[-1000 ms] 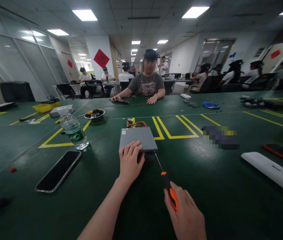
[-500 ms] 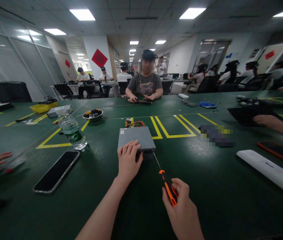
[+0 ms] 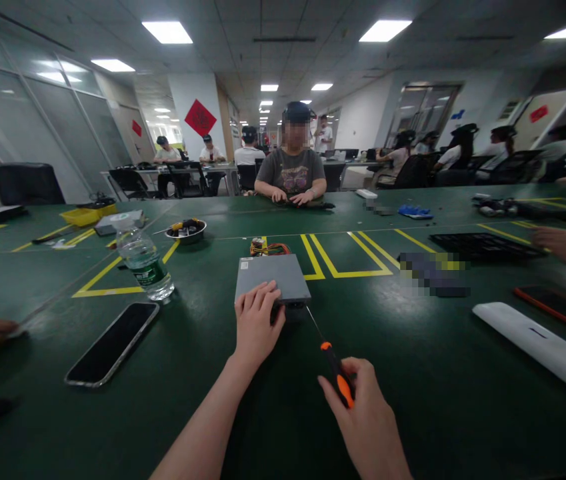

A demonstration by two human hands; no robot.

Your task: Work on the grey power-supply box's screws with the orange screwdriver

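A grey metal computer power supply unit (image 3: 283, 270) lies on the green table in front of me, with a bundle of coloured cables behind it. My left hand (image 3: 260, 317) presses on its near left part, fingers over the top and thumb at the front edge. My right hand (image 3: 363, 407) holds a black and orange screwdriver (image 3: 333, 363) against its fingers, the thumb standing off the handle. The screwdriver's thin shaft points up and left, its tip at the near right corner of the unit. Whether the tip sits in a screw is too small to tell.
A water bottle (image 3: 145, 260) and a phone (image 3: 113, 343) are at left, with a metal bowl of tools (image 3: 186, 231) beyond. To the right lie a white device (image 3: 537, 347), an orange-edged phone (image 3: 563, 310) and a black panel (image 3: 485, 247). Co-workers' hands show at both sides and opposite.
My right thumb has moved away from the screwdriver handle, which has turned about its length. My left hand stays put. At right, a co-worker's black panel now lies flat.
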